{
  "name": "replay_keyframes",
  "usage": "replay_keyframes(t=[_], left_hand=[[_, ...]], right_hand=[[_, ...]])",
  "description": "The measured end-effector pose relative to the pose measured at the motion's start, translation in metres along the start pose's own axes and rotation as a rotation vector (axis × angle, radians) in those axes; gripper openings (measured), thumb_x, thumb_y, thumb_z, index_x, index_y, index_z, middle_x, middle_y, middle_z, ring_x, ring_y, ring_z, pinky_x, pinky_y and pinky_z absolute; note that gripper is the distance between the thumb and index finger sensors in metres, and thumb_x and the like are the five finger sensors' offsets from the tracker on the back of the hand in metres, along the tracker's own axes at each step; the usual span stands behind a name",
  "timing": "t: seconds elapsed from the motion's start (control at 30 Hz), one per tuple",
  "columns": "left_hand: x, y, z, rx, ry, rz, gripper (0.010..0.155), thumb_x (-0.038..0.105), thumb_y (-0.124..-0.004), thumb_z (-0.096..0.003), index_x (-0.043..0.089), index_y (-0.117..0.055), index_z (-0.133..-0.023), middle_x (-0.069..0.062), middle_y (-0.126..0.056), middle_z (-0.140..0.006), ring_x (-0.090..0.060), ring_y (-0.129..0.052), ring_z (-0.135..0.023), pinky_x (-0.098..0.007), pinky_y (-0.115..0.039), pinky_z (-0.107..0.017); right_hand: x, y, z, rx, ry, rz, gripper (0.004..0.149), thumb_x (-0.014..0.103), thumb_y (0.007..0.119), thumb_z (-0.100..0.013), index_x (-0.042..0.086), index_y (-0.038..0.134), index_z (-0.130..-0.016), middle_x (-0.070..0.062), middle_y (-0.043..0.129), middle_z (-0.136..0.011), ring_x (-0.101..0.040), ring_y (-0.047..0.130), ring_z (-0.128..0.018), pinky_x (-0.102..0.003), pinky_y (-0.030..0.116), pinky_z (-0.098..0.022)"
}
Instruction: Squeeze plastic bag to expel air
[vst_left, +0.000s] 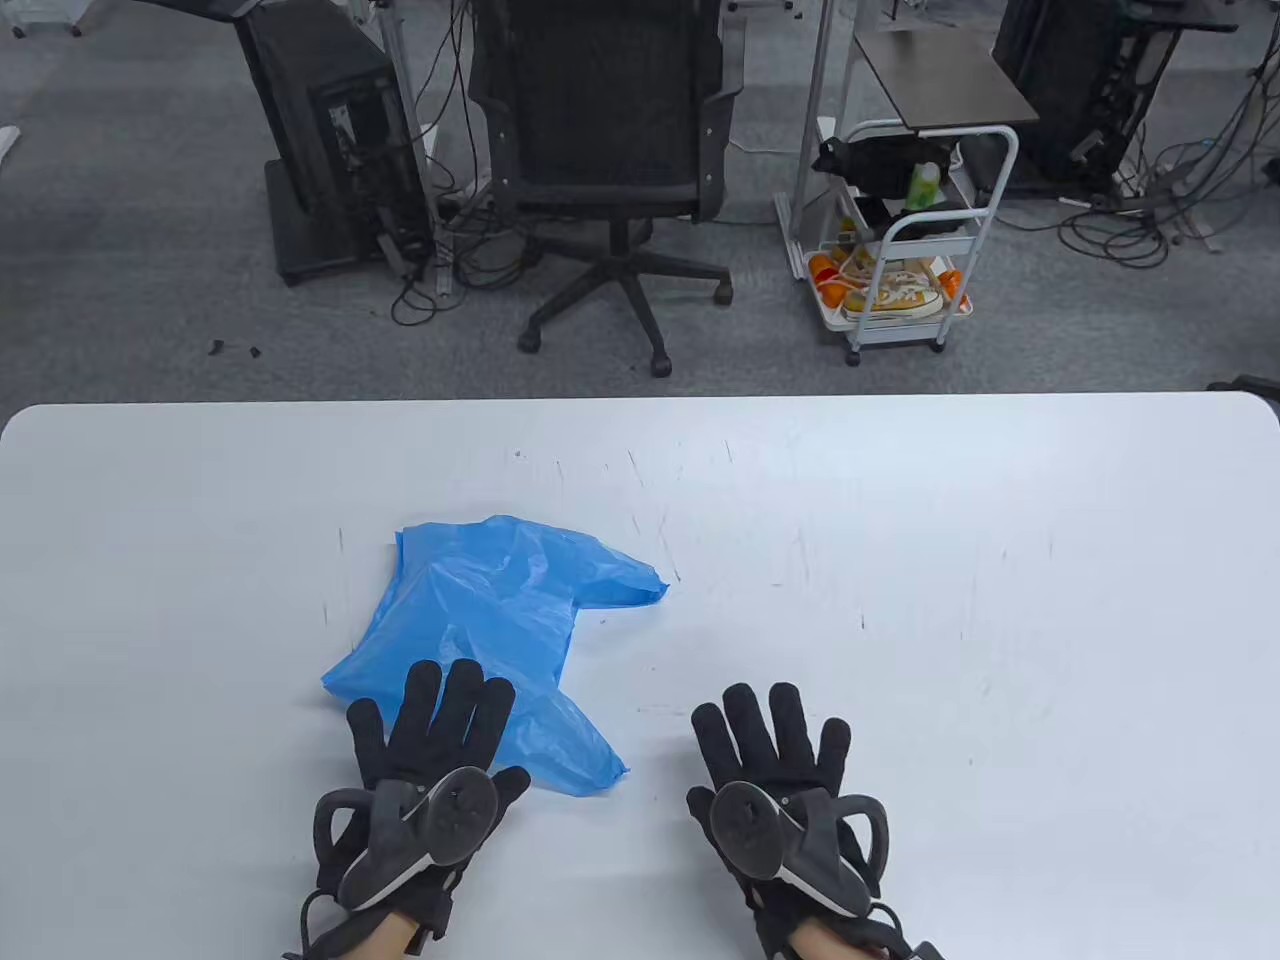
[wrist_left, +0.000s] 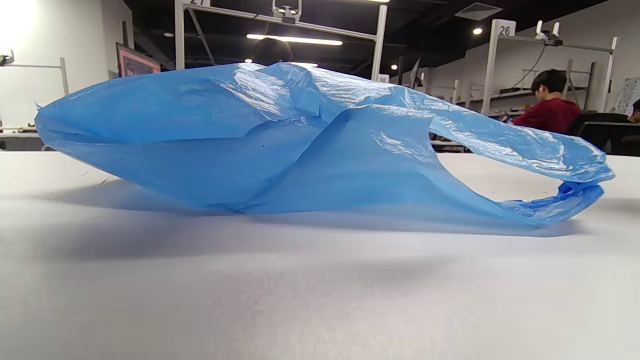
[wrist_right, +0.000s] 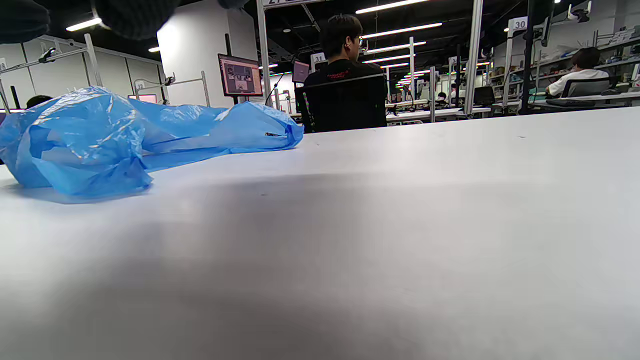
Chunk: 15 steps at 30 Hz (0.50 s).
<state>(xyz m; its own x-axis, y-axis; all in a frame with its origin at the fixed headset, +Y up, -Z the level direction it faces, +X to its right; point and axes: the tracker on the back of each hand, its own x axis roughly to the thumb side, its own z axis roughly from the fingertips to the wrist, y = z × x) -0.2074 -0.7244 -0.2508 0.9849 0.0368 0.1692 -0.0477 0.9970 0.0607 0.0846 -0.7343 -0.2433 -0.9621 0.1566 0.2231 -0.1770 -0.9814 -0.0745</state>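
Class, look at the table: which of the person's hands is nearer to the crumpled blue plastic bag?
Left. The left hand lies flat with its fingertips over the near edge of the crumpled blue plastic bag. The right hand rests flat on the white table, apart from the bag.
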Motion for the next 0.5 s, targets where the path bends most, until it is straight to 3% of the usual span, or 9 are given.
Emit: replay_keyframes(t=[0.5], left_hand=[[0.0015,-0.0005,-0.0015,-0.014,0.001,0.000,0.078,0.065,-0.056,-0.0466,0.040,-0.022,-0.112,0.006,-0.018,-0.126,-0.031,-0.015,-0.119,-0.074,-0.018,-0.077]], right_hand=[[-0.0015,0.0001,-0.0007,0.011,0.014,0.001,0.069,0.049,0.063,-0.050,0.029,0.033,-0.110,-0.004,0.024,-0.120,-0.040,0.009,-0.106,-0.074,0.014,-0.063]])
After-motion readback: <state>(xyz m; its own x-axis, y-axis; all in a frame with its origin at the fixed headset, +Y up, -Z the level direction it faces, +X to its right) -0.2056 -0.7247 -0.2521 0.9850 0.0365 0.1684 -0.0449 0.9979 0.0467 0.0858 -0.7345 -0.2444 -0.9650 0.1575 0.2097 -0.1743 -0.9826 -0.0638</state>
